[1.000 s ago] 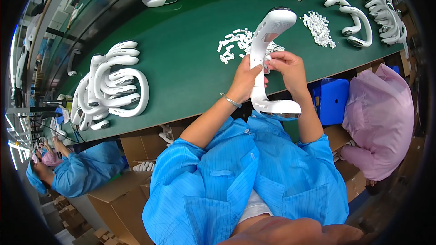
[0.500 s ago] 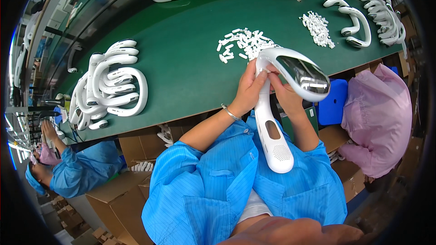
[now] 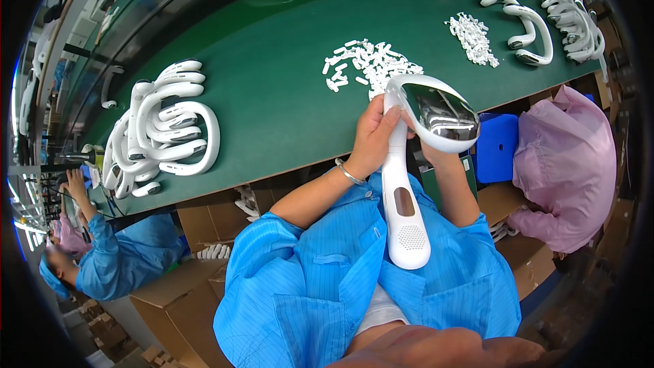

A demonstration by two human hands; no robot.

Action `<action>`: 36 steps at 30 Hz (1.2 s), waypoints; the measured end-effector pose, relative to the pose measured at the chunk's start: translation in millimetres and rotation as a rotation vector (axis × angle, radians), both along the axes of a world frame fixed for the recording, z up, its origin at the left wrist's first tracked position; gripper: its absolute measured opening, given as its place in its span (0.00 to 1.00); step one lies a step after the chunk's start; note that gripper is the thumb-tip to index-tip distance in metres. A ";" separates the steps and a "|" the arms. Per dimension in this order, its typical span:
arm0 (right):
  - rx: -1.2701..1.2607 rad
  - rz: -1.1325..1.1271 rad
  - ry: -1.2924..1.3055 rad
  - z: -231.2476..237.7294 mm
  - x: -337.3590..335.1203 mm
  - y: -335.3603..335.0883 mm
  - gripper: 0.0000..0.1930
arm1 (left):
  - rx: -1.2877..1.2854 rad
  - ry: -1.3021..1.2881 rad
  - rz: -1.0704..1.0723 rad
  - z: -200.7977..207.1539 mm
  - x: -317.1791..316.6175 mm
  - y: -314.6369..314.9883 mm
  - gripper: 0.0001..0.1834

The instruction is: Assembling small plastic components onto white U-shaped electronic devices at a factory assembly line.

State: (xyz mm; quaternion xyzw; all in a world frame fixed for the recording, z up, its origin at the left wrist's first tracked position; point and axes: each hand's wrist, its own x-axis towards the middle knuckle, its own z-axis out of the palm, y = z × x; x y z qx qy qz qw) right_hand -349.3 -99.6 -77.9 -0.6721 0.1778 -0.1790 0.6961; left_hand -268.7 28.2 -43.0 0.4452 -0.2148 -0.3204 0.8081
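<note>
While the left hand [image 3: 371,135] grips a curved white device [image 3: 394,163] at the near edge of the green table [image 3: 272,116], the right hand [image 3: 434,153] is mostly hidden behind it, its hold impossible to tell. Small white parts [image 3: 383,64] lie farther; cardboard boxes [image 3: 180,310] stand near left.

Strip lights [image 3: 30,226] glare at far left, amid strong fisheye bending.

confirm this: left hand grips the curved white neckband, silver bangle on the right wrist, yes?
Not quite: the head view shows the silver bangle on the left wrist, not the right. The left hand does grip the curved white neckband.
</note>
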 end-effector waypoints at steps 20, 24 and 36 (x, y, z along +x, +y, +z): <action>0.562 -0.041 -0.123 68.1 6.2 -70.1 0.16 | 0.318 -0.852 -0.059 16.7 86.4 -126.0 0.20; 0.155 -0.519 -0.341 74.5 -24.5 -267.6 0.17 | 0.608 -1.224 0.353 45.5 178.7 -132.7 0.23; 0.350 -0.995 -0.071 -62.1 -107.7 -682.6 0.21 | 1.548 -0.993 0.639 7.2 406.2 -47.1 0.40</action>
